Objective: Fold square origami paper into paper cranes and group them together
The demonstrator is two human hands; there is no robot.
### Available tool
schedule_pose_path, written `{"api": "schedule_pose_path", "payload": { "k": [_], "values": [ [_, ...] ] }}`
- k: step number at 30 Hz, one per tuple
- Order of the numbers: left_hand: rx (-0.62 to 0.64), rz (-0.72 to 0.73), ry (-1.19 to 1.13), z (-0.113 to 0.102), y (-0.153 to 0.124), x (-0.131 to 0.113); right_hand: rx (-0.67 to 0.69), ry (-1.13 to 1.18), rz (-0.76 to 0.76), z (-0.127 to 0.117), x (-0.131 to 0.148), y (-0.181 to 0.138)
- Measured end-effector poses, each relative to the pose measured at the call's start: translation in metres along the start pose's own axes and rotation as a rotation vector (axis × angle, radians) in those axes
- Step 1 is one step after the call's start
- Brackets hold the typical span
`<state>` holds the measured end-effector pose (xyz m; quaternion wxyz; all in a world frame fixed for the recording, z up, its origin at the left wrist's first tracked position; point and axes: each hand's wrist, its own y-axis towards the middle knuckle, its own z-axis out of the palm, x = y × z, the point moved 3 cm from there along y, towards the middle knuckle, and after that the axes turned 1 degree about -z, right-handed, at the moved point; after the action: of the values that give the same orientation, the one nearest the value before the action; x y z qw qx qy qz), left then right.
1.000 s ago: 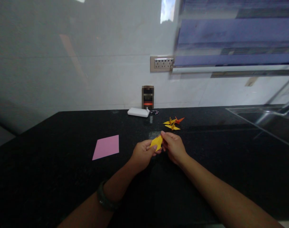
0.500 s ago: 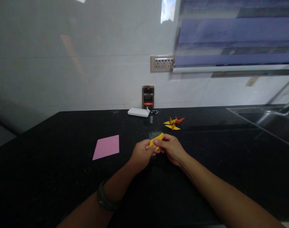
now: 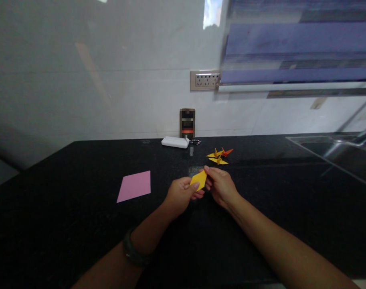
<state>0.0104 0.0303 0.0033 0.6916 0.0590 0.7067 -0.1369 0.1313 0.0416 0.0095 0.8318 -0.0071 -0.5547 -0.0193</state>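
A folded piece of yellow origami paper (image 3: 197, 180) is held between my two hands, above the dark countertop. My left hand (image 3: 180, 194) grips its lower left part, thumb on top and fingers beneath. At its upper right corner, my right hand (image 3: 221, 184) pinches the paper between thumb and fingers. Just beyond the hands lie folded paper cranes: a yellow one (image 3: 219, 161) in front, another yellow one (image 3: 214, 154) behind it, and an orange one (image 3: 227, 152) beside that. To the left, a flat pink paper sheet (image 3: 135, 186) rests on the counter.
A white power bank (image 3: 174, 142) with a beaded strap (image 3: 195, 141) lies near the wall. Behind it a phone-like device (image 3: 187, 122), pixelated, leans upright. The sink (image 3: 330, 150) is set into the counter (image 3: 80, 241) at right. A socket panel (image 3: 205, 80) is on the wall.
My right thumb has moved from the middle of the yellow paper up to its upper right corner, so more of its face shows. My left hand keeps its grip.
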Motion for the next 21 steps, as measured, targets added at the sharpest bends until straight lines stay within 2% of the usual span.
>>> {"api": "schedule_pose_path", "payload": {
  "k": [6,12,17,21],
  "values": [
    [-0.007,0.006,0.169,-0.003,0.0,0.004,-0.018,-0.018,-0.049,-0.001,0.002,0.001],
    [0.106,0.035,0.088,0.002,-0.001,0.002,-0.132,-0.078,-0.112,-0.008,0.002,0.004],
    [-0.052,0.049,0.235,-0.003,-0.001,0.0,-0.148,-0.08,-0.148,-0.01,0.003,0.007],
    [-0.158,0.037,0.19,-0.009,0.001,0.001,-0.164,-0.066,-0.152,-0.013,0.005,0.009]
  ]
}}
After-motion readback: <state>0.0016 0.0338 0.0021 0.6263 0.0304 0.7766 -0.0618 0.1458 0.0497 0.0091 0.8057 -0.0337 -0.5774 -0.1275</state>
